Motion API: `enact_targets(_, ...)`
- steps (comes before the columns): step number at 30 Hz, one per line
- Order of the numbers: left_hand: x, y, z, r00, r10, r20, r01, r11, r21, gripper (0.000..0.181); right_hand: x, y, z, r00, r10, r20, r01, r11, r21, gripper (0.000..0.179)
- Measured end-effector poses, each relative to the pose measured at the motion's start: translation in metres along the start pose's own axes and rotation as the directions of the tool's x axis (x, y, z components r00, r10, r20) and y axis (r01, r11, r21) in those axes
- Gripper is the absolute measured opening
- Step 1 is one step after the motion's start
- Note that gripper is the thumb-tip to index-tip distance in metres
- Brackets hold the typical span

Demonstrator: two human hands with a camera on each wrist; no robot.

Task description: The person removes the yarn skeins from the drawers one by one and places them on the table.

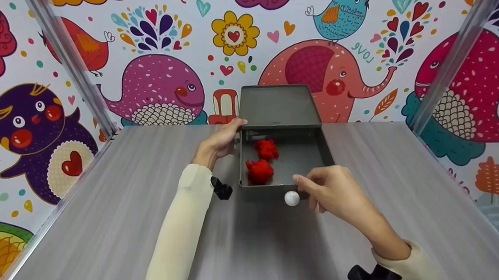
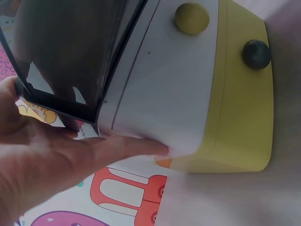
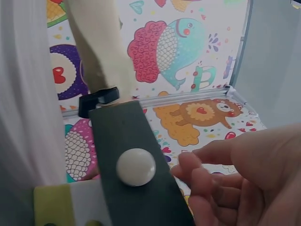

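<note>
A small chest of drawers with a grey top (image 1: 279, 105) stands against the back wall, its grey top drawer (image 1: 302, 157) pulled out. Two bumpy red clumps (image 1: 259, 172) lie along the drawer's left side; their material is unclear. My left hand (image 1: 221, 139) holds the chest's upper left front corner, one finger over the top edge and another digit down against the white drawer front (image 2: 164, 84). Beside the drawer front's white round knob (image 3: 135, 167), my right hand (image 1: 336, 189) hovers with loosely bent fingers, apart from the knob in the right wrist view.
Below the white drawer is a yellow drawer (image 2: 242, 113) with a dark knob (image 2: 256, 54). Grey wood-grain table (image 1: 143, 219) lies around the chest. Printed walls (image 1: 230, 11) with cartoon animals and metal corner posts (image 1: 456, 61) enclose it. Black wrist cameras (image 1: 221, 188) sit on both sleeves.
</note>
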State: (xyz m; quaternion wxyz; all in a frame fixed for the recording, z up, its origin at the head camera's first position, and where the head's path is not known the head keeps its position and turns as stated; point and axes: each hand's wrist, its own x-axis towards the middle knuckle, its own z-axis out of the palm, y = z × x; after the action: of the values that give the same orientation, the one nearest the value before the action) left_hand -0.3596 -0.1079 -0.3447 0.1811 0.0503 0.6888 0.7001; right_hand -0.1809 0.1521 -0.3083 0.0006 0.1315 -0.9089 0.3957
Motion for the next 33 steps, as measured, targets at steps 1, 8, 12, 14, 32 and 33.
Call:
enact_targets(1, 0.0, 0.0, 0.0, 1.0, 0.001, 0.002, -0.001, 1.0, -0.003, 0.029, 0.002, -0.002, 0.0, 0.999, -0.019, -0.025, 0.02, 1.0, 0.001, 0.022)
enact_targets(8, 0.0, -0.001, 0.0, 1.0, 0.007, 0.004, -0.007, 0.999, -0.035, 0.032, 0.022, -0.011, 0.006, 0.985, -0.13, -0.114, 0.129, 0.992, -0.015, 0.017)
enact_targets(12, 0.001, -0.001, 0.0, 1.0, 0.003, -0.001, -0.003, 0.999, -0.044, 0.026, 0.034, -0.014, 0.011, 0.983, -0.157, -0.094, 0.158, 0.987, -0.003, 0.022)
enact_targets(14, 0.002, -0.001, 0.001, 1.0, 0.005, 0.003, -0.004, 0.999, -0.043, 0.023, 0.038, -0.016, 0.013, 0.983, -0.162, -0.083, 0.163, 0.987, -0.002, 0.025)
enact_targets(32, 0.002, 0.0, -0.001, 1.0, 0.014, 0.014, -0.014, 1.0, -0.016, 0.025, 0.067, -0.024, 0.039, 0.992, -0.117, 0.038, 0.118, 0.993, -0.024, 0.046)
enact_targets(33, 0.001, 0.0, -0.001, 1.0, 0.013, 0.018, -0.013, 1.0, -0.014, 0.026, 0.068, -0.024, 0.041, 0.992, -0.12, 0.041, 0.121, 0.992, -0.03, 0.045)
